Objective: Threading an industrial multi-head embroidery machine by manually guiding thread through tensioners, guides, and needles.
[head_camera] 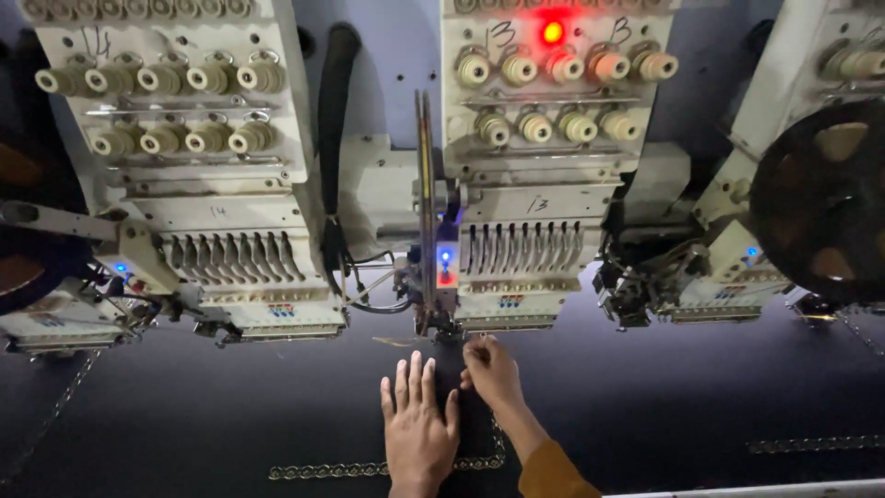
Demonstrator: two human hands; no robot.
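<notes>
My left hand (pixel 419 420) lies flat, fingers spread, on dark fabric (pixel 230 406) stretched under a multi-head embroidery machine. My right hand (pixel 490 371), in an orange sleeve, reaches up beside it, its fingertips pinched just below the needle area (pixel 449 327) of the middle embroidery head (pixel 521 249). Whether it pinches a thread is too small to tell. A gold embroidered chain border (pixel 323 470) runs across the fabric under my hands.
A second embroidery head (pixel 230 249) stands at the left and a third (pixel 728 277) at the right, with a dark sequin reel (pixel 820 203). A red lamp (pixel 552 32) glows above the middle head's cream tension knobs. Another gold border (pixel 811 444) runs at the right.
</notes>
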